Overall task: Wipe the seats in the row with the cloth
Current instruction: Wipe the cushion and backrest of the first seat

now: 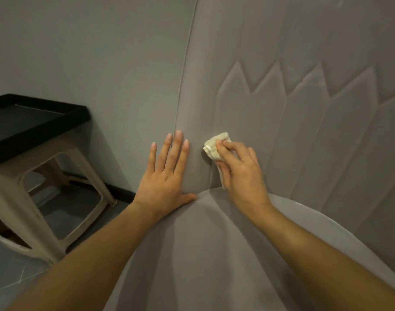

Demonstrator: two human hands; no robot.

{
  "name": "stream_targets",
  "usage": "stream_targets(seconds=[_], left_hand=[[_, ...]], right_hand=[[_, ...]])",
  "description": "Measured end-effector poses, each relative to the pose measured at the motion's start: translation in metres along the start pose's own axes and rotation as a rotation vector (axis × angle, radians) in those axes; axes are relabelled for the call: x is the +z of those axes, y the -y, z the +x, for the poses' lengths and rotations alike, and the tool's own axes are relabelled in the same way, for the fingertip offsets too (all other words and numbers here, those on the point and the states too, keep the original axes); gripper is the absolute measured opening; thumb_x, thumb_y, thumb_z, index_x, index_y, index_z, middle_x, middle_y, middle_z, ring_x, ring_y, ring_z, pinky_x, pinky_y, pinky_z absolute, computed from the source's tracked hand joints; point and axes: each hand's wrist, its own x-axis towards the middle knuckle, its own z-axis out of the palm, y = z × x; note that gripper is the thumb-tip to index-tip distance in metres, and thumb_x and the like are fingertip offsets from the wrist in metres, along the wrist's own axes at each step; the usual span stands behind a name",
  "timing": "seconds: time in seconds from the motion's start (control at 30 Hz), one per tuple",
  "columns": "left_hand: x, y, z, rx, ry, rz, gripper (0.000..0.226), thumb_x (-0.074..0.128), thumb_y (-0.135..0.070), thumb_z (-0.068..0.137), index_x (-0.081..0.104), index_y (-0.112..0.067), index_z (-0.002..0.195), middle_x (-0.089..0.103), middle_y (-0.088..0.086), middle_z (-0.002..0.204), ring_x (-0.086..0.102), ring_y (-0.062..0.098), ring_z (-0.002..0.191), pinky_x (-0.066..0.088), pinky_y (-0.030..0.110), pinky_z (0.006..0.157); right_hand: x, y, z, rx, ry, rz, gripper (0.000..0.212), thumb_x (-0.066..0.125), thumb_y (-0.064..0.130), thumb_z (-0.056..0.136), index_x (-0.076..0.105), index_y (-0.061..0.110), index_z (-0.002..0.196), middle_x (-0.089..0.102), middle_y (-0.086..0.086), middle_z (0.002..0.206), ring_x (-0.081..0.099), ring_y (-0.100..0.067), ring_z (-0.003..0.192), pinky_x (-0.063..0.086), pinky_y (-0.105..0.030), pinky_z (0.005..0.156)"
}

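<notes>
Grips a small folded pale cloth [215, 145] under the curled fingers of the right hand [239, 173], thumb tucked below, and presses it against the lower left part of the grey backrest [304, 131], a little above the join with the seat cushion [214, 243]. Lets a tail of the cloth hang down behind the palm towards that join.

Lays the left hand [167, 176] flat just beside the cloth, apart from it, with fingers straight and spread and nothing held. Rests the fingertips across the piped seam at the backrest's left edge, with the thumb stretched along the crease where backrest meets cushion. Seems to brace the upholstery while the other hand rubs.

Looks like mid-wipe on 1 seat, at its bottom left corner. Shows no damp streak or mark that separates wiped fabric from unwiped, so cannot tell how much of this backrest is done. Leaves, as a judgement, the quilted pointed panels to the right, the cushion below, and any other seats in the row, none of them in view.

Further left: 1 pale plastic stool [19, 209] with a black tray [64, 117] on top, against the grey wall [102, 52], on a dark floor.
</notes>
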Motion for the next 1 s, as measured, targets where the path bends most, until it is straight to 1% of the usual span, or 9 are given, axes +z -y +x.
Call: stream_targets(seconds=[0.1, 0.2, 0.33, 0.47, 0.53, 0.73, 0.77, 0.83, 1.0], left_hand=[[-0.003, 0.001, 0.006, -0.013, 0.008, 0.005, 0.137, 0.063, -0.071, 0.058, -0.017, -0.007, 0.149, -0.025, 0.009, 0.157, -0.017, 0.027, 0.146, -0.006, 0.049, 0.117], [-0.001, 0.003, 0.008, -0.008, 0.01, 0.014, 0.139, 0.065, -0.072, 0.058, -0.018, -0.007, 0.149, -0.027, 0.009, 0.156, -0.017, 0.026, 0.146, -0.008, 0.047, 0.117], [0.003, 0.004, 0.005, 0.004, -0.01, -0.028, 0.136, 0.066, -0.069, 0.06, -0.016, -0.006, 0.15, -0.024, 0.009, 0.157, -0.014, 0.027, 0.147, -0.003, 0.049, 0.117], [0.005, 0.003, 0.005, 0.01, -0.013, -0.056, 0.135, 0.068, -0.064, 0.061, -0.015, -0.006, 0.15, -0.024, 0.009, 0.157, -0.013, 0.027, 0.147, -0.004, 0.048, 0.118], [0.004, 0.003, 0.005, 0.003, -0.009, -0.064, 0.134, 0.067, -0.064, 0.061, -0.014, -0.006, 0.15, -0.024, 0.008, 0.158, -0.014, 0.026, 0.147, -0.005, 0.047, 0.118], [-0.012, 0.003, 0.028, -0.07, 0.021, -0.163, 0.135, 0.057, -0.075, 0.061, -0.022, -0.011, 0.149, -0.027, 0.001, 0.157, -0.017, 0.026, 0.145, -0.01, 0.045, 0.116], [-0.018, 0.004, 0.04, -0.088, 0.023, -0.17, 0.133, 0.055, -0.076, 0.06, -0.022, -0.013, 0.149, -0.023, 0.001, 0.157, -0.017, 0.026, 0.145, -0.013, 0.044, 0.115], [-0.029, 0.007, 0.062, -0.111, 0.036, -0.154, 0.133, 0.053, -0.078, 0.058, -0.022, -0.016, 0.148, -0.019, 0.0, 0.157, -0.018, 0.027, 0.144, -0.019, 0.04, 0.114], [-0.029, 0.01, 0.073, -0.113, 0.072, -0.179, 0.136, 0.053, -0.078, 0.056, -0.03, -0.017, 0.145, -0.029, -0.005, 0.152, -0.027, 0.017, 0.142, -0.021, 0.038, 0.114]], right_hand=[[-0.017, 0.009, 0.033, -0.006, -0.17, 0.041, 0.036, 0.062, 0.002, 0.082, 0.062, 0.002, 0.118, 0.061, -0.018, 0.109, 0.052, -0.028, 0.089, 0.043, -0.035, 0.081], [-0.023, 0.01, 0.076, 0.088, -0.285, 0.097, 0.044, 0.062, 0.004, 0.083, 0.056, 0.003, 0.126, 0.056, -0.017, 0.113, 0.052, -0.026, 0.098, 0.042, -0.03, 0.087], [0.011, 0.012, 0.042, 0.147, -0.183, 0.049, 0.045, 0.061, 0.002, 0.076, 0.06, 0.001, 0.121, 0.058, -0.017, 0.098, 0.051, -0.027, 0.085, 0.042, -0.038, 0.082], [0.03, 0.023, -0.019, 0.257, -0.093, 0.166, 0.044, 0.059, 0.007, 0.081, 0.058, 0.003, 0.124, 0.057, -0.007, 0.097, 0.055, -0.027, 0.083, 0.039, -0.021, 0.08], [0.024, 0.024, -0.021, 0.289, -0.064, 0.223, 0.042, 0.059, 0.008, 0.081, 0.06, 0.005, 0.123, 0.057, -0.004, 0.099, 0.058, -0.028, 0.086, 0.042, -0.022, 0.081], [-0.017, 0.029, 0.08, 0.136, -0.346, 0.12, 0.04, 0.062, -0.001, 0.079, 0.06, 0.0, 0.12, 0.058, -0.019, 0.106, 0.058, -0.036, 0.092, 0.046, -0.04, 0.088], [-0.021, 0.028, 0.106, 0.111, -0.367, 0.094, 0.042, 0.062, 0.0, 0.079, 0.059, 0.0, 0.121, 0.057, -0.02, 0.107, 0.057, -0.036, 0.093, 0.044, -0.038, 0.091], [-0.026, 0.02, 0.144, 0.1, -0.335, 0.026, 0.044, 0.061, 0.005, 0.079, 0.059, 0.001, 0.123, 0.056, -0.02, 0.109, 0.054, -0.036, 0.093, 0.036, -0.026, 0.088], [-0.001, 0.011, 0.103, 0.019, -0.216, -0.052, 0.038, 0.051, 0.011, 0.085, 0.06, 0.0, 0.121, 0.06, -0.021, 0.104, 0.047, -0.026, 0.088, 0.045, -0.041, 0.079]])
